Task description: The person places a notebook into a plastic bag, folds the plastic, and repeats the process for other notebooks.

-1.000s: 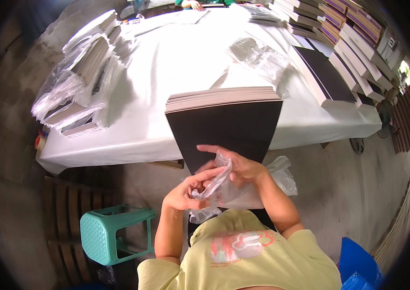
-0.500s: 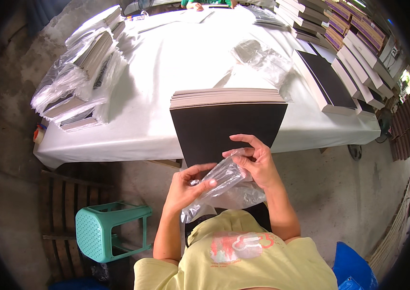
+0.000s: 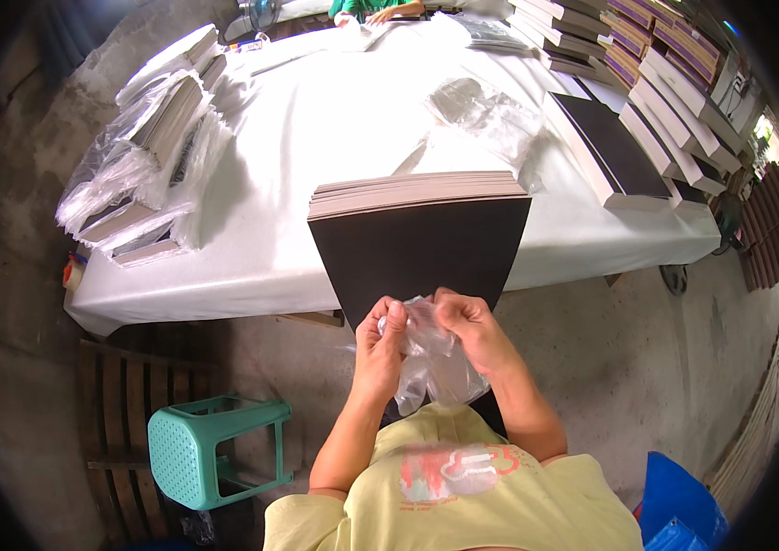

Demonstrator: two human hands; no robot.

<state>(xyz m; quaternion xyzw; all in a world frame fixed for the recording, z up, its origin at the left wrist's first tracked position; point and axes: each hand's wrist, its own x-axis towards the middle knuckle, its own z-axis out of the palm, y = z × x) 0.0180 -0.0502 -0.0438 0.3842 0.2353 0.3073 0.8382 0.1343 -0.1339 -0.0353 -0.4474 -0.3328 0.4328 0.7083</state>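
Observation:
Both my hands pinch a clear plastic bag [image 3: 440, 367] in front of my body, its lower part hanging loose and crumpled. My left hand [image 3: 380, 342] is closed on the bag's left side, thumb pressed against the fingers. Opposite it, my right hand [image 3: 474, 329] grips the film with curled fingers. Just beyond the hands, a stack of black-faced boards [image 3: 421, 248] with pale grey edges leans over the table's near edge, its lower end hidden behind my hands.
Plastic-wrapped stacks [image 3: 146, 156] stand on the white-covered table [image 3: 297, 266] at the left. Loose clear bags [image 3: 486, 119] lie mid-table. Black-topped stacks [image 3: 610, 147] line the right side. A green stool [image 3: 183, 455] is at my lower left. Across the table, another person's hands [image 3: 385, 14] work.
My hands have drawn closer together and tightened on the bag; the right hand's spread fingers have curled in. The bag now hangs more bunched between them. The other person's arms have shifted.

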